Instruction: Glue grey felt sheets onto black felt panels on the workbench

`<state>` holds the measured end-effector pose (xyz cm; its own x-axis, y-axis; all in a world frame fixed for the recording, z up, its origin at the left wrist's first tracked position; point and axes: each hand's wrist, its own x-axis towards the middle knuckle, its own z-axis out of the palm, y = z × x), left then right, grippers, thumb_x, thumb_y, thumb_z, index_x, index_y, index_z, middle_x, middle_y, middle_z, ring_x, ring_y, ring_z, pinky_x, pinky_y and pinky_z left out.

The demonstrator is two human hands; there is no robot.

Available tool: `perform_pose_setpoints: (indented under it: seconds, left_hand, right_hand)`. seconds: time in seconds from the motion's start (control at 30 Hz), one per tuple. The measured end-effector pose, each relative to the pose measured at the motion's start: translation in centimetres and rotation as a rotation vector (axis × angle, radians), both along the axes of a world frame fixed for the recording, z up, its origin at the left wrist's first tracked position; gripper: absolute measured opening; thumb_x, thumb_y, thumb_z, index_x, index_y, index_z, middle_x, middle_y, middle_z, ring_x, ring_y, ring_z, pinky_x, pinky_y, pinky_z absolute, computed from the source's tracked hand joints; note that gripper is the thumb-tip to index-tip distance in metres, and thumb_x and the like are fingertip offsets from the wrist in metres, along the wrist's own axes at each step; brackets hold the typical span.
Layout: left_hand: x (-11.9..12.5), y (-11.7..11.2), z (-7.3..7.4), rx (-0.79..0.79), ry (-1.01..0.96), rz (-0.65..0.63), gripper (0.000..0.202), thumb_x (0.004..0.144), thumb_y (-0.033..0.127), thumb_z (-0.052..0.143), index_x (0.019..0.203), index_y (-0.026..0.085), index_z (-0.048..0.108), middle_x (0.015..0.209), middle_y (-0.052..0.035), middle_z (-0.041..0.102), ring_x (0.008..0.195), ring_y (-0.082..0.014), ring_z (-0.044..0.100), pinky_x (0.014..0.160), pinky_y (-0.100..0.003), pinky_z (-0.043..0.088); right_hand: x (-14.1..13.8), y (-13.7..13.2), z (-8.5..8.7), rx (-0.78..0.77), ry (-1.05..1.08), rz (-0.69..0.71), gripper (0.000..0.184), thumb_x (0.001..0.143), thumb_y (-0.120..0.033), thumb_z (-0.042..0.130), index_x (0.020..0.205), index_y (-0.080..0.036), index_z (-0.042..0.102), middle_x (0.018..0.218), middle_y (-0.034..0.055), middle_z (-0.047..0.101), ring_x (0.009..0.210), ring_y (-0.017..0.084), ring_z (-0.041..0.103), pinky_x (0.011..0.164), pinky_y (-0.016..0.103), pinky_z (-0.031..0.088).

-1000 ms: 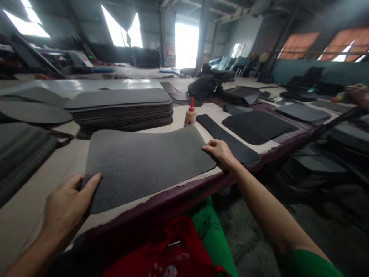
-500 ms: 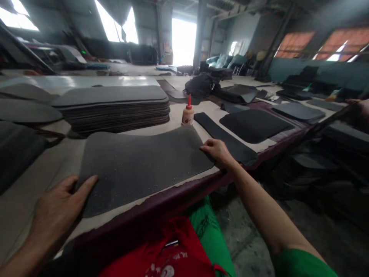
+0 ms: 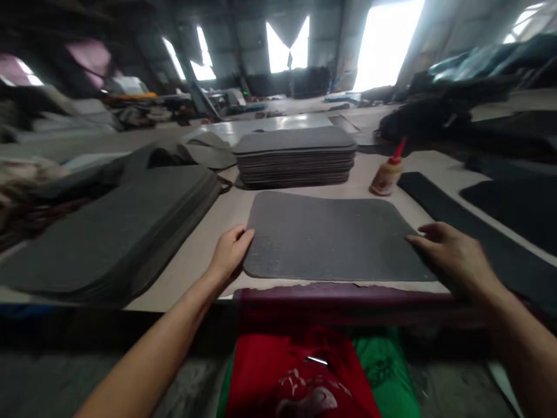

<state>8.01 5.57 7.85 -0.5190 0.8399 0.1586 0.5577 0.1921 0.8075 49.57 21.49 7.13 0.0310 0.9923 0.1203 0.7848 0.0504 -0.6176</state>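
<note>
A flat dark grey sheet (image 3: 335,238) with rounded corners lies in front of me at the table's near edge. My left hand (image 3: 230,249) is closed on its left edge, thumb on top and the other fingers mostly hidden below. At the right edge, my right hand (image 3: 456,252) grips the sheet between thumb and bent fingers. Behind the sheet rises a neat stack of similar grey sheets (image 3: 298,165). A squeeze bottle (image 3: 385,177) with a red pointed cap stands behind the sheet's right part.
A large pile of bigger grey sheets (image 3: 130,215) covers the table to my left. On the right lie a long dark strip (image 3: 470,226) and another dark piece (image 3: 517,203). Dark bundled material (image 3: 424,119) sits farther back. Maroon covering (image 3: 339,296) hangs over the table's front edge.
My view has swung left, bringing the big left pile into sight. Both hands stay at the sheet's side edges, and the sheet now lies squarer to me.
</note>
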Motion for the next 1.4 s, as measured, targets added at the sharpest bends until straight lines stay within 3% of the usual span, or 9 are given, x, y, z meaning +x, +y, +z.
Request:
perform_pose_setpoints:
  seconds: [0.13,0.33,0.53,0.87,0.97,1.03,1.17,1.3,1.4]
  left_hand:
    - [-0.9,-0.2,0.5,0.065,-0.066,-0.057,0.04,0.082,0.056,0.057,0.078,0.017,0.065,0.071,-0.0017,0.061,0.065,-0.0168,0.056,0.058,-0.026,0.042]
    - [-1.3,0.0,0.3,0.132,-0.08,-0.086,0.037,0.082,0.054,0.062,0.079,0.017,0.065,0.07,0.0001,0.058,0.064,-0.0148,0.052,0.058,-0.025,0.039]
    - [-2.1,0.4,-1.9,0.065,0.061,-0.055,0.032,0.08,0.049,0.064,0.07,0.019,0.064,0.063,0.0016,0.056,0.062,-0.0156,0.051,0.057,-0.027,0.032]
    - [-1.9,0.4,-1.9,-0.016,0.322,-0.033,0.025,0.084,0.041,0.066,0.071,0.021,0.064,0.073,-0.0007,0.062,0.071,-0.0178,0.056,0.063,-0.03,0.035]
    - [-2.1,0.2,-2.2,-0.016,0.389,0.012,0.018,0.084,0.036,0.068,0.092,0.021,0.066,0.081,-0.0017,0.063,0.076,-0.0196,0.059,0.069,-0.031,0.04]
    - [-2.5,-0.2,-2.2,-0.008,0.43,0.059,0.032,0.084,0.032,0.067,0.112,0.019,0.061,0.092,-0.0049,0.064,0.082,-0.0218,0.061,0.073,-0.033,0.044]
    - [-3.4,-0.9,-0.9,0.01,0.517,0.079,0.037,0.088,0.032,0.061,0.121,0.017,0.056,0.114,-0.0114,0.06,0.087,-0.0229,0.063,0.08,-0.037,0.05]
    - [-3.1,0.9,0.7,0.017,0.619,-0.103,0.022,0.092,0.035,0.054,0.105,0.02,0.063,0.11,-0.009,0.064,0.107,-0.0269,0.061,0.096,-0.04,0.048]
    - [-1.5,3.7,0.5,0.011,0.681,-0.297,0.028,0.093,0.042,0.055,0.11,0.022,0.065,0.12,-0.0078,0.066,0.118,-0.0267,0.057,0.106,-0.041,0.044]
  right_hand:
    - [0.3,0.6,0.0,-0.096,-0.022,-0.014,0.028,0.067,-0.052,0.069,0.084,-0.03,0.068,0.102,0.0142,0.073,0.091,0.034,0.066,0.076,0.045,0.045]
    - [0.5,0.3,0.2,-0.107,-0.025,-0.024,0.03,0.065,-0.06,0.068,0.083,-0.036,0.069,0.106,0.013,0.073,0.092,0.036,0.065,0.076,0.048,0.043]
    - [0.6,0.5,-0.1,-0.17,-0.007,-0.08,0.03,0.061,-0.059,0.07,0.081,-0.037,0.069,0.105,0.0146,0.073,0.087,0.035,0.064,0.076,0.048,0.042]
    - [0.3,0.4,0.3,-0.174,-0.036,-0.077,0.032,0.063,-0.061,0.068,0.084,-0.037,0.068,0.104,0.0144,0.073,0.087,0.034,0.065,0.073,0.048,0.042]
    - [0.4,0.5,0.2,-0.157,-0.018,-0.041,0.032,0.062,-0.06,0.066,0.084,-0.037,0.067,0.103,0.012,0.073,0.092,0.036,0.066,0.076,0.048,0.045]
    - [1.1,0.9,-0.1,-0.126,-0.018,-0.03,0.03,0.062,-0.058,0.066,0.083,-0.036,0.065,0.099,0.0134,0.073,0.09,0.037,0.066,0.075,0.048,0.046]
    - [2.0,1.5,-0.1,0.154,-0.142,-0.008,0.027,0.069,-0.056,0.061,0.085,-0.033,0.06,0.099,0.0181,0.07,0.081,0.039,0.065,0.068,0.052,0.045]
    - [-2.5,0.1,1.7,0.354,-0.172,0.196,0.032,0.083,-0.054,0.054,0.094,-0.027,0.065,0.096,0.0135,0.068,0.077,0.032,0.065,0.068,0.046,0.048]
    - [-9.4,-1.5,2.6,0.385,-0.202,0.606,0.034,0.097,-0.048,0.047,0.108,-0.022,0.066,0.11,0.012,0.068,0.096,0.029,0.065,0.084,0.042,0.052]
